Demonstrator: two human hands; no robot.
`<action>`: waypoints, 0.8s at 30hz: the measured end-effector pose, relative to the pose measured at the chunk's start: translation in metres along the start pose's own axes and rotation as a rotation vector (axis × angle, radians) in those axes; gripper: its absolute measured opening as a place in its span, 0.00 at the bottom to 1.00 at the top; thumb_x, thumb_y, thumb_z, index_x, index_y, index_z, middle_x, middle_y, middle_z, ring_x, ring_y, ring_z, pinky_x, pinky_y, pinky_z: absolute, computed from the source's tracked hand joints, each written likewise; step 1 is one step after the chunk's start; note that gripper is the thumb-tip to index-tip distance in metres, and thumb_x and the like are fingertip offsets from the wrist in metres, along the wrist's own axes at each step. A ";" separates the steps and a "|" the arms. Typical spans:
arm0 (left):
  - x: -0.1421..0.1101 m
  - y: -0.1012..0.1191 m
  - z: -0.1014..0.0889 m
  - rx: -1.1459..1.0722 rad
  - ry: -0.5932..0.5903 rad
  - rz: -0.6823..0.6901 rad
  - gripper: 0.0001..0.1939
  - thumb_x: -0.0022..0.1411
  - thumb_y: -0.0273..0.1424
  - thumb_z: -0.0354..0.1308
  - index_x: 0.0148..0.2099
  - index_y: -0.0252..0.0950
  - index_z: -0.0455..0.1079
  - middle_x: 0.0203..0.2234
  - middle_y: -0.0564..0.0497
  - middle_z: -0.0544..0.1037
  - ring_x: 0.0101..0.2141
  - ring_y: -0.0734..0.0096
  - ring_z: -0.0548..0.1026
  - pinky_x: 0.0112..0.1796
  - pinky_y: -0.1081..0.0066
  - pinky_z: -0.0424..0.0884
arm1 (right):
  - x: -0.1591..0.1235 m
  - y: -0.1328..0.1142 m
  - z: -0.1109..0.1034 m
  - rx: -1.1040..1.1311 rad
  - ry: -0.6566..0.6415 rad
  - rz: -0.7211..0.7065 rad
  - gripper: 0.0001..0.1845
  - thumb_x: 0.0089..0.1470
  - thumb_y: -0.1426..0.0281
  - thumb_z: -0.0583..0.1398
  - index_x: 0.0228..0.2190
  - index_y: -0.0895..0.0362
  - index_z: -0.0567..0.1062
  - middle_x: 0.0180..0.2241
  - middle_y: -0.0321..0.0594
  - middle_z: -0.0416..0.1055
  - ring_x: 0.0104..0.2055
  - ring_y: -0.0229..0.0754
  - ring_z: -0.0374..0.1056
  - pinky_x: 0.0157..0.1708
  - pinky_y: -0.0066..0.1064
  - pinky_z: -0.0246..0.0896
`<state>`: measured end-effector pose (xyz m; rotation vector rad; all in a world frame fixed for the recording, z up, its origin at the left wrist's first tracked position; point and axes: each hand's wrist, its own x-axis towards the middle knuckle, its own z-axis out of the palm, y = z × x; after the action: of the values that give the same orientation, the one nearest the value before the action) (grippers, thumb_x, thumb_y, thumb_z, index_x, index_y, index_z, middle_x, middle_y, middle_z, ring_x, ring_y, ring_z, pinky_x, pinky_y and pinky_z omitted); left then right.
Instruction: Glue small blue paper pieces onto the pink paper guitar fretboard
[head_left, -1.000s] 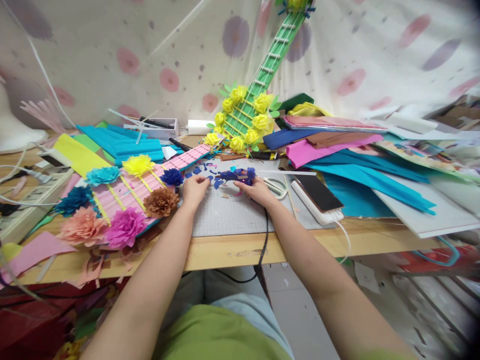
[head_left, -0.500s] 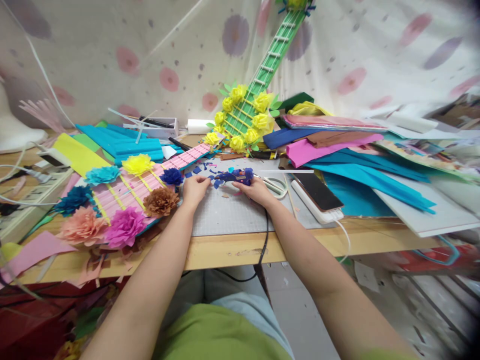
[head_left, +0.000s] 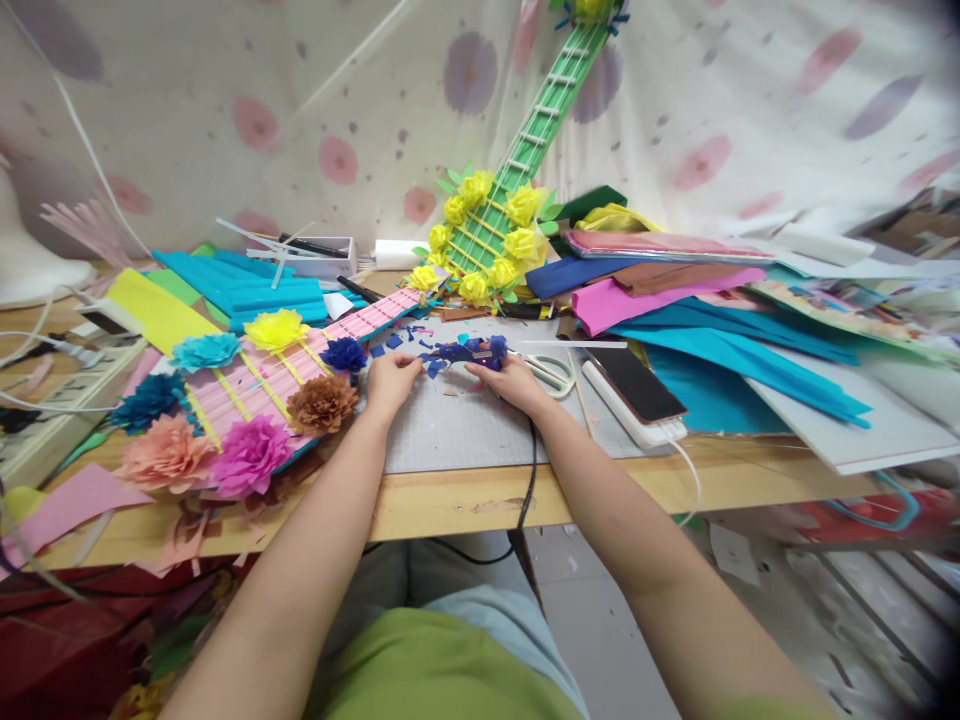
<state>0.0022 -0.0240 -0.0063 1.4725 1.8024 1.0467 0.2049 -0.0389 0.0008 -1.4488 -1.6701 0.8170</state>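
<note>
My right hand [head_left: 510,380] is wrapped round a blue hot glue gun [head_left: 480,351], its nozzle pointing left and a long glue stick [head_left: 577,344] sticking out of its back. Close to the nozzle tip, my left hand [head_left: 394,382] is pinched closed; whatever lies between its fingers is hidden. Small blue paper scraps [head_left: 435,368] are scattered around the nozzle on the grey cutting mat [head_left: 450,440]. Left of my left hand lies a pink paper guitar [head_left: 240,385] edged with paper flowers, among them a dark blue one [head_left: 343,353] and a brown one [head_left: 322,402].
A green paper guitar [head_left: 517,190] with yellow flowers leans on the curtain behind. White-handled scissors [head_left: 555,378], a phone [head_left: 637,382] and a white power strip [head_left: 626,415] sit to the right, before folded coloured paper [head_left: 750,350]. The gun's black cord [head_left: 534,480] hangs over the table edge.
</note>
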 end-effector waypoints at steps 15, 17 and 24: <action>-0.004 0.004 0.009 -0.316 -0.114 0.158 0.05 0.49 0.30 0.59 0.29 0.34 0.74 0.22 0.52 0.77 0.19 0.78 0.66 0.24 0.75 0.63 | 0.008 0.010 0.001 0.051 0.267 0.126 0.25 0.42 0.49 0.60 0.32 0.58 0.76 0.25 0.42 0.74 0.34 0.46 0.71 0.35 0.33 0.63; -0.005 0.006 0.010 -0.345 -0.099 0.145 0.04 0.49 0.30 0.59 0.27 0.34 0.73 0.21 0.53 0.76 0.18 0.78 0.65 0.23 0.75 0.62 | 0.011 0.010 0.001 0.031 0.324 0.142 0.26 0.42 0.49 0.61 0.33 0.59 0.76 0.27 0.44 0.75 0.36 0.47 0.71 0.37 0.34 0.63; -0.005 0.006 0.014 -0.471 -0.031 0.130 0.05 0.48 0.31 0.60 0.27 0.34 0.72 0.19 0.53 0.75 0.18 0.78 0.65 0.23 0.75 0.63 | 0.026 0.007 0.003 -0.115 0.331 0.167 0.26 0.44 0.51 0.60 0.36 0.59 0.77 0.35 0.49 0.76 0.41 0.51 0.71 0.41 0.37 0.62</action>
<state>0.0184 -0.0257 -0.0089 1.3119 1.3281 1.3903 0.2045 -0.0120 -0.0029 -1.7163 -1.3781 0.5382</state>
